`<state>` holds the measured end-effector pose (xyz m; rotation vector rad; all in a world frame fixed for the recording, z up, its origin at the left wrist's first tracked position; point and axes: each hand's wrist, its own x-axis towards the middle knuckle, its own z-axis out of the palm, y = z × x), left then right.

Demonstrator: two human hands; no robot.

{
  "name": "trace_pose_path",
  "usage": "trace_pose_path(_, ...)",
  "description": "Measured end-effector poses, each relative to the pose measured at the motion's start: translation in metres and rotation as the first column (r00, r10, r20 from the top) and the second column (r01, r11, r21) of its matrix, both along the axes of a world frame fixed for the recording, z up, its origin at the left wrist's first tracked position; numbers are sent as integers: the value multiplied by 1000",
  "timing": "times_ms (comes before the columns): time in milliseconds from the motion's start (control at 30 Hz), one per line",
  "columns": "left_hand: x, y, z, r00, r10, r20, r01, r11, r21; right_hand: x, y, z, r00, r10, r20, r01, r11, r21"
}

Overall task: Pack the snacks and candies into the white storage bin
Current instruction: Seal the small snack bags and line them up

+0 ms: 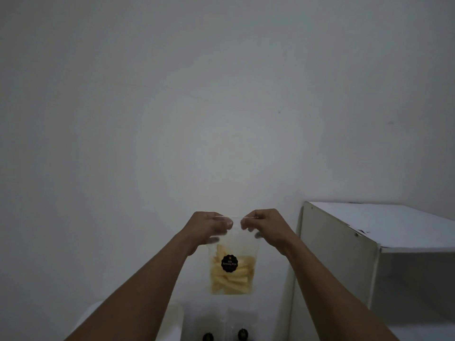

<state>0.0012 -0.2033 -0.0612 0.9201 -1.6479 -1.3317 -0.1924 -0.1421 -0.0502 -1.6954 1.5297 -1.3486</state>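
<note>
We held the clear snack pouch [232,271] up before the wall [221,119], left grip [209,227] and right grip [266,227] each pinched on its top edge. Sealing it well, we judged, meant pressing evenly along that edge, keeping it upright.

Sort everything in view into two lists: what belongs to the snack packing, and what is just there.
Job: snack pouch, pinched at its top edge by the left hand and right hand; two black-labelled packs at the bottom edge; white object at lower left, possibly the bin.
Just there: white cabinet on the right; wall.
</note>
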Motion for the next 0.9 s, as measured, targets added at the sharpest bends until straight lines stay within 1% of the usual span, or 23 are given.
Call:
trace_pose_path(67,-2,1,-1,999,4,-32,-4,1000,3,-2,0,0,1000,-17,-9,17,1000,-21)
trace_pose_path(133,-5,-2,-2,1000,20,-18,-20,1000,-19,-3,0,-1,1000,-22,-20,22,1000,-21)
trace_pose_path(300,-12,-6,2,992,78,99,-59,982,-181,-3,-1,0,998,-6,-69,7,1000,15)
trace_pose_path(400,-16,-4,3,993,83,86,-63,974,-219,-3,-1,3,996,-10,-90,10,1000,-4)
trace_pose_path(467,-18,-3,1,997,75,29,-67,978,-199,-4,-2,6,996,-25,-83,23,999,-27)
trace_pose_path(567,-14,-5,-2,996,58,-66,-64,993,-96,-8,-4,7,997,-33,-72,31,999,-26)
trace_pose_path(633,-11,-7,-4,993,62,-99,-68,996,-60,-10,-4,5,997,-32,-66,31,999,-20)
trace_pose_path(733,-9,-10,-6,992,87,-90,-95,991,-90,-8,-8,1,996,-38,-83,36,999,-23)
trace_pose_path(833,-9,-12,-8,992,110,-68,-119,983,-137,-5,-10,4,987,-27,-157,26,1000,-6)
trace_pose_path(900,-10,-11,-9,991,105,-80,-115,984,-138,-3,-13,6,980,-18,-201,17,1000,-5)
